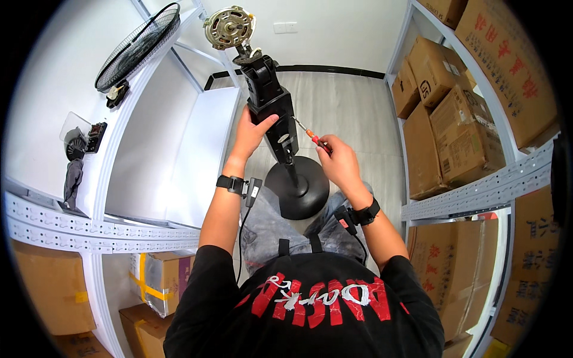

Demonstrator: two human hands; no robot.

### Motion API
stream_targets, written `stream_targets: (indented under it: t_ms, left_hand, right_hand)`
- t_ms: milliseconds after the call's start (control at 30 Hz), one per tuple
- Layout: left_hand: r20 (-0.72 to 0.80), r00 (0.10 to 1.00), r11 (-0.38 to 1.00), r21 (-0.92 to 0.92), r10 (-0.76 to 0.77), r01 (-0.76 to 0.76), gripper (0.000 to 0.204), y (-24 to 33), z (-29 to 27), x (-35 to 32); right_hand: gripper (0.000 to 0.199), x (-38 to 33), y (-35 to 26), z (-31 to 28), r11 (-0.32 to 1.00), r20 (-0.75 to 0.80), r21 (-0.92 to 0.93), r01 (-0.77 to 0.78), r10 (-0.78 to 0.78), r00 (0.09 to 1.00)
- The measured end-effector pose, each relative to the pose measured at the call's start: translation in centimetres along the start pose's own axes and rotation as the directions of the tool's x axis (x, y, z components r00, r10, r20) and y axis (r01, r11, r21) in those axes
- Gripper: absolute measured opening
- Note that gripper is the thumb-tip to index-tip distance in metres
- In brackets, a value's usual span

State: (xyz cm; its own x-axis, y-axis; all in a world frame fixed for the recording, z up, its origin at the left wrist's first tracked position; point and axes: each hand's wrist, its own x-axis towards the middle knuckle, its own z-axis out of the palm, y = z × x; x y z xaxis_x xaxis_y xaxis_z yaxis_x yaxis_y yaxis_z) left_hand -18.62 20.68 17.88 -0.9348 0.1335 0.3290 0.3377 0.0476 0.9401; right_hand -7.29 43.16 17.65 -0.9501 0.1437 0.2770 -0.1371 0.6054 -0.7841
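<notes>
In front of me stands a partly stripped pedestal fan, its black housing leaning up and to the left. A bare round motor sits at its top, and a short post joins it to the round black base on the floor. My left hand is wrapped around the left side of the housing, thumb across its front. With my right hand I grip a screwdriver with a red and orange handle; its tip meets the housing's right side. Whether it sits in a screw is too small to tell.
On the left white shelf lie a black fan grille, a small black part, a circuit board piece and a dark tool. Cardboard boxes fill the right rack. More boxes stand at lower left.
</notes>
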Motion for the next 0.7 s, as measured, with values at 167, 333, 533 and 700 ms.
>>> stream_targets:
  t_ms: [167, 333, 533, 700]
  left_hand:
    - [0.033, 0.999, 0.999, 0.024, -0.037, 0.036, 0.058, 0.1, -0.2, -0.3]
    - [-0.02, 0.999, 0.994, -0.099, 0.048, -0.05, 0.06, -0.4, 0.4, -0.3]
    - [0.003, 0.998, 0.99, -0.132, 0.057, -0.056, 0.056, -0.7, 0.4, -0.3]
    - [-0.003, 1.0, 0.988, -0.151, 0.031, -0.031, 0.055, -0.8, 0.4, -0.5]
  right_hand:
    - [0.022, 0.5, -0.2, 0.4, 0.999, 0.022, -0.042, 0.025, -0.024, 0.999]
    - [0.022, 1.1, -0.3, 0.7, 0.995, 0.024, -0.09, 0.045, -0.043, 0.999]
    - [0.021, 1.6, -1.0, 0.6, 0.992, 0.036, -0.107, 0.071, -0.068, 0.997]
    - [0.019, 2.4, -2.1, 0.6, 0.986, 0.07, -0.16, 0.048, -0.037, 0.997]
